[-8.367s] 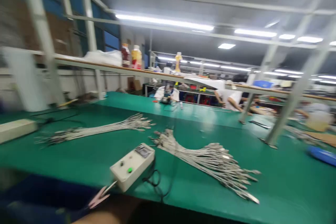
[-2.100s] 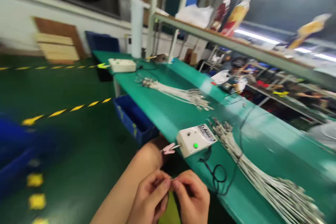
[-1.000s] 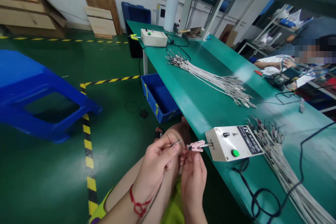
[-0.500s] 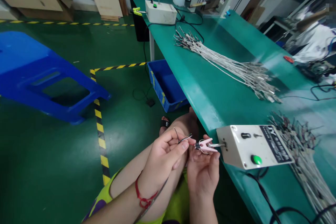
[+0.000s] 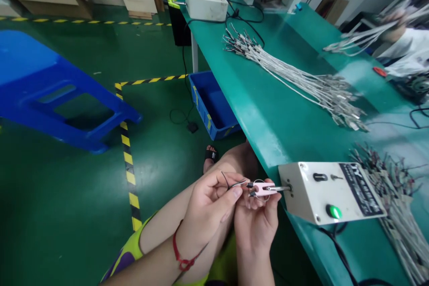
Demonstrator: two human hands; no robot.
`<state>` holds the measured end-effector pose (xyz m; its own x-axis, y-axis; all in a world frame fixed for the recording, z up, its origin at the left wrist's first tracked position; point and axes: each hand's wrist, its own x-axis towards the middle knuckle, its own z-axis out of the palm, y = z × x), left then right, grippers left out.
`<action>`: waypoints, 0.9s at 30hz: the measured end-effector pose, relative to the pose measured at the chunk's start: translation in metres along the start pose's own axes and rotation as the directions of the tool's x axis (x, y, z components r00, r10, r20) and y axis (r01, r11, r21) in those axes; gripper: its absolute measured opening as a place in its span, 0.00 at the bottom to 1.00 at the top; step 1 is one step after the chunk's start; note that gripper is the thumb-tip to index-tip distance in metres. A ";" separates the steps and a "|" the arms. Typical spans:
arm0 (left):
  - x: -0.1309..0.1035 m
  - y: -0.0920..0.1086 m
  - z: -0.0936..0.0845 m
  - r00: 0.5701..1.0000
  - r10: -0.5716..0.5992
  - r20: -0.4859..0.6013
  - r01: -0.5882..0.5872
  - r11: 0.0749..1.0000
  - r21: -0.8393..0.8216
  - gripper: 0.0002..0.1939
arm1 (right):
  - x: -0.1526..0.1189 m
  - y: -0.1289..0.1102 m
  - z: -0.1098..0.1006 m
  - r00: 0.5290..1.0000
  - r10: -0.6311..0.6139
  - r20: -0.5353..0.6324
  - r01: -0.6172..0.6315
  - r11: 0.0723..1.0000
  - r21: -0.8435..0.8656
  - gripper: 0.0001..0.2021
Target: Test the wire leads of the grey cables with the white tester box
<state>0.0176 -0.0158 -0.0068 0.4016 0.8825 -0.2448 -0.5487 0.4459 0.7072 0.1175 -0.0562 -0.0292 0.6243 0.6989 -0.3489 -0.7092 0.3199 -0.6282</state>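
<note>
My left hand [image 5: 212, 199] pinches the end of a thin cable, with a white and a dark wire [image 5: 238, 183] pointing toward the clip and another dark wire [image 5: 224, 178] sticking up. The grey cable [image 5: 197, 257] runs back under my wrist. My right hand [image 5: 256, 221] squeezes the handles of a pink spring clip [image 5: 263, 189], whose dark-tipped jaws stand apart close to the wire ends. Whether the wires touch the jaws I cannot make out. The clip sits on a metal shaft [image 5: 284, 188] from a white motor box [image 5: 330, 192] with a green button [image 5: 334, 211].
On the green table [image 5: 268, 143] lie a long bundle of white cables [image 5: 288, 71] and a second bundle [image 5: 395, 214] behind the box. A similar box [image 5: 206, 5] stands farther off. A blue bin [image 5: 214, 103], a blue stool [image 5: 67, 89] and a co-worker's hand [image 5: 395, 27] holding cables are visible.
My right hand has pressed the clip's handles together, and its jaws have parted. The wire ends have come nearer the clip. At the upper right, the co-worker's hand with cables has come into view.
</note>
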 end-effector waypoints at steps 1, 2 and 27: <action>0.000 0.000 0.001 1.000 0.006 -0.004 -0.006 1.000 0.015 0.02 | 0.000 0.000 0.000 1.000 0.004 0.000 -0.004 1.000 0.007 0.17; 0.000 0.000 0.002 1.000 0.012 -0.009 -0.012 0.999 0.031 0.02 | 0.000 0.000 0.000 1.000 0.008 -0.001 -0.008 1.000 0.011 0.18; -0.001 -0.002 0.002 0.999 0.015 -0.050 -0.009 0.992 0.124 0.02 | 0.000 0.004 -0.005 0.999 -0.044 0.028 0.046 0.995 -0.090 0.20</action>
<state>0.0198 -0.0176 -0.0063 0.3561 0.8955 -0.2671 -0.4567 0.4162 0.7863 0.1163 -0.0587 -0.0351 0.6456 0.7017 -0.3013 -0.6470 0.2931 -0.7039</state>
